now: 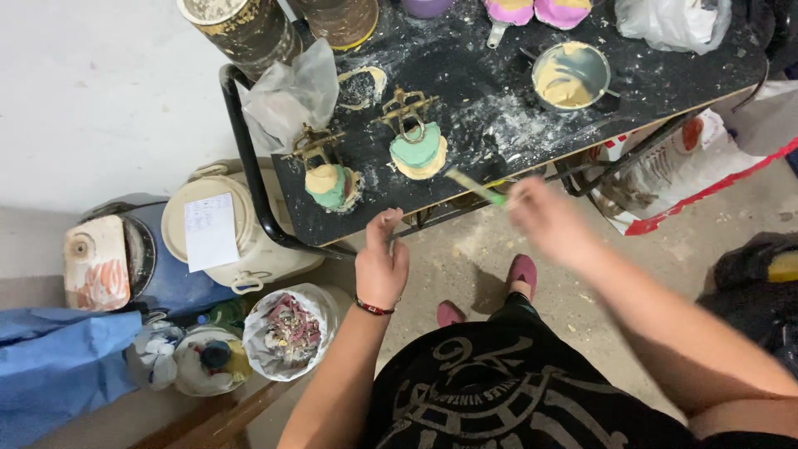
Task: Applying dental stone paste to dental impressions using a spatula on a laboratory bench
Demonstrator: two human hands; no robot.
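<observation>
Green stick (478,188), thin, light and probably stiff, sits pinched at its lower end in the blurry right hand (544,218); left hand (381,264), loosely curled and empty, touches the counter (332,224) edge.

The right hand (544,218) is smeared by motion blur, so its grip on the green-handled tool (475,186) cannot be made out. Beyond the metal bowl (570,76), the top edge cuts off two pink cups (536,11), a purple container (426,7) and two jars (241,29).
</observation>
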